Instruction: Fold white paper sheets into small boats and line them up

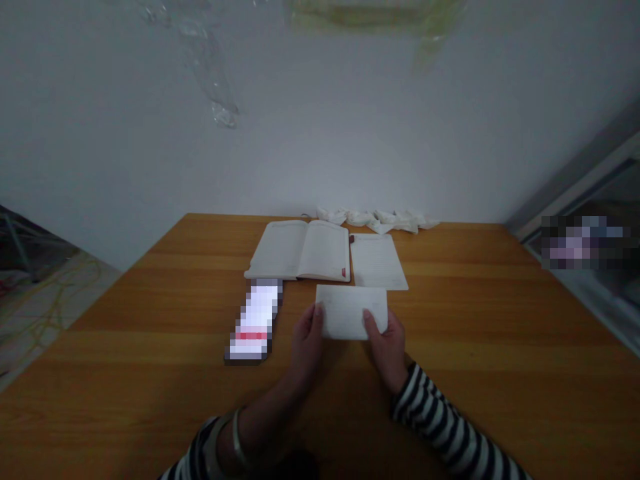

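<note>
I have the paper (345,313) between my two hands, right in front of me over the tabletop (475,320). My left hand (307,337) has its left end and my right hand (387,340) has its right end, so neither hand is nearer. Its long side goes from left to right, and it sticks out ahead of my fingers. The fingers on both hands are closed on it, with the thumbs on top and the rest mostly hidden. The paper is white and flat, with faint lines going across. I cannot tell if it is one sheet or folded. Just past it lies a loose lined sheet (380,260). An open notebook (325,247) is beside that sheet, and a blurry phone (255,320) lies to the left of my left hand.
</note>
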Available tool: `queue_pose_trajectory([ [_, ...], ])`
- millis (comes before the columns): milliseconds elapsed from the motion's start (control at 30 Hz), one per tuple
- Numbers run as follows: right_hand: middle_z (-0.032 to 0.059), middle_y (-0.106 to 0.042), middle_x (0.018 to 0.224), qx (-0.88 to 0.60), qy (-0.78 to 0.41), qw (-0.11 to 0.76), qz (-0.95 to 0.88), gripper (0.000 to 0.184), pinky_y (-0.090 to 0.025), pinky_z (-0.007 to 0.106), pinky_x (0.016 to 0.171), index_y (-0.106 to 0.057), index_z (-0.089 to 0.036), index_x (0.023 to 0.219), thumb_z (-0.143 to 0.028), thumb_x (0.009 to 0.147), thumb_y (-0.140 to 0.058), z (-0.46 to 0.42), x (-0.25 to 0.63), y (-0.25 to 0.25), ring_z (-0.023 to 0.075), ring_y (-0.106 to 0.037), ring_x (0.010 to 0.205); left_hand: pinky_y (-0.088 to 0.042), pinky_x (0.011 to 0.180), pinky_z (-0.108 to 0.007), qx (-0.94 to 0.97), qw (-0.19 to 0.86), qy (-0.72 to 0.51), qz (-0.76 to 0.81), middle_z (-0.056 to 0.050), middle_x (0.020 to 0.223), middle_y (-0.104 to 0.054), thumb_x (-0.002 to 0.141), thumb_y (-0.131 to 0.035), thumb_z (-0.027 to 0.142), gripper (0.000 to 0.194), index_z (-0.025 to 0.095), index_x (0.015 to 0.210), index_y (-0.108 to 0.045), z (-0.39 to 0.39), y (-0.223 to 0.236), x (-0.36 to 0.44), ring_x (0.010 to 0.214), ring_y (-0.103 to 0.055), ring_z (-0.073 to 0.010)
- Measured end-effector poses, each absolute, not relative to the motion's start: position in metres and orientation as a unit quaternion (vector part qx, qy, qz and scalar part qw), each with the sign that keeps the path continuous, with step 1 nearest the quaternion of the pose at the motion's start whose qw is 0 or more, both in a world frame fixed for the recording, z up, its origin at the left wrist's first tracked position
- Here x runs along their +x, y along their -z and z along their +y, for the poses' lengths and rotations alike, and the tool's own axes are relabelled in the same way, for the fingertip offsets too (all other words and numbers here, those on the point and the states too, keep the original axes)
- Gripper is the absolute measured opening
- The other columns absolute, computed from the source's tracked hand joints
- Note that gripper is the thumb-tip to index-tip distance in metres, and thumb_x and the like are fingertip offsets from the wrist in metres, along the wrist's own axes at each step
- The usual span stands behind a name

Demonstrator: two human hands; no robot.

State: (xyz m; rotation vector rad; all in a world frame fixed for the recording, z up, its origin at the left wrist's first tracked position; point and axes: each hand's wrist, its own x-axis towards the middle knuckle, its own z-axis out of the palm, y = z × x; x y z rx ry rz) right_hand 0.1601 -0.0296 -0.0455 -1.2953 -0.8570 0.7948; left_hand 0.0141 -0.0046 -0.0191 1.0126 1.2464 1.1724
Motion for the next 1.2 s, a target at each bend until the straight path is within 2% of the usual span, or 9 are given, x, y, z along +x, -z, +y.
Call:
queue_pose_trajectory([
  [233,0.0088,-0.073,0.09,-0.568,-0.343,0.643,-0.382,0.03,-0.055,0.033,0.071,-0.069,-0.014,0.098,-0.041,0.085,-0.066,-0.029,0.158,0.046,0.0207,-0.066,0.078,-0.048,0.068,-0.028,0.442,0.514,-0.488,0.549,-0.006,0.083,-0.068,0.084,-0.057,0.06,0.047,0.015,0.089,-0.068,-0.005,0.017,0.014,0.078,-0.06,-0.0207],
  [600,0.0081,-0.074,0.087,-0.588,-0.315,0.633,-0.393,0.031,-0.055,0.033,0.07,-0.069,-0.014,0.096,-0.042,0.084,-0.065,-0.029,0.158,0.04,0.0213,-0.067,0.078,-0.048,0.063,-0.027,0.437,0.526,-0.496,0.535,-0.005,0.08,-0.067,0.084,-0.056,0.062,0.048,0.015,0.089,-0.067,-0.007,0.02,0.015,0.072,-0.059,-0.0188],
  [867,0.0061,-0.072,0.085,-0.575,-0.322,0.64,-0.396,0.028,-0.054,0.032,0.07,-0.066,-0.015,0.096,-0.04,0.084,-0.066,-0.029,0.158,0.04,0.0197,-0.065,0.076,-0.049,0.065,-0.027,0.44,0.512,-0.497,0.546,-0.005,0.08,-0.066,0.086,-0.056,0.059,0.045,0.015,0.086,-0.066,-0.009,0.014,0.015,0.074,-0.059,-0.0192],
  [933,0.0056,-0.071,0.088,-0.572,-0.32,0.657,-0.373,0.034,-0.054,0.031,0.067,-0.062,-0.017,0.106,-0.04,0.082,-0.069,-0.029,0.159,0.037,0.019,-0.065,0.076,-0.048,0.065,-0.027,0.446,0.506,-0.496,0.547,-0.005,0.079,-0.065,0.086,-0.056,0.058,0.043,0.015,0.085,-0.065,-0.01,0.014,0.015,0.072,-0.058,-0.0183],
  [1033,0.0047,-0.072,0.088,-0.544,-0.38,0.672,-0.329,0.059,-0.052,0.029,0.058,-0.046,-0.02,0.134,-0.041,0.084,-0.068,-0.029,0.163,0.031,0.0183,-0.065,0.069,-0.048,0.066,-0.026,0.455,0.497,-0.496,0.548,-0.003,0.077,-0.065,0.087,-0.055,0.057,0.042,0.016,0.083,-0.064,-0.011,0.013,0.014,0.071,-0.057,-0.0173],
  [1067,0.0046,-0.073,0.086,-0.534,-0.405,0.668,-0.323,0.062,-0.051,0.028,0.056,-0.044,-0.021,0.137,-0.043,0.085,-0.067,-0.028,0.166,0.029,0.0184,-0.065,0.066,-0.048,0.066,-0.026,0.457,0.498,-0.494,0.548,-0.003,0.077,-0.065,0.087,-0.055,0.058,0.043,0.017,0.082,-0.064,-0.011,0.012,0.014,0.071,-0.057,-0.0173],
  [1133,0.0052,-0.073,0.083,-0.524,-0.426,0.658,-0.333,0.053,-0.049,0.028,0.055,-0.054,-0.018,0.13,-0.045,0.086,-0.065,-0.028,0.17,0.027,0.019,-0.064,0.066,-0.048,0.065,-0.026,0.459,0.498,-0.489,0.55,-0.004,0.077,-0.065,0.086,-0.055,0.06,0.044,0.017,0.082,-0.065,-0.011,0.011,0.014,0.071,-0.058,-0.0178],
  [1200,0.0063,-0.073,0.084,-0.523,-0.415,0.657,-0.352,0.039,-0.049,0.028,0.059,-0.066,-0.015,0.11,-0.045,0.086,-0.065,-0.028,0.172,0.025,0.019,-0.064,0.07,-0.048,0.065,-0.026,0.462,0.496,-0.486,0.552,-0.004,0.077,-0.065,0.085,-0.055,0.062,0.046,0.017,0.082,-0.065,-0.012,0.009,0.013,0.072,-0.058,-0.0187],
])
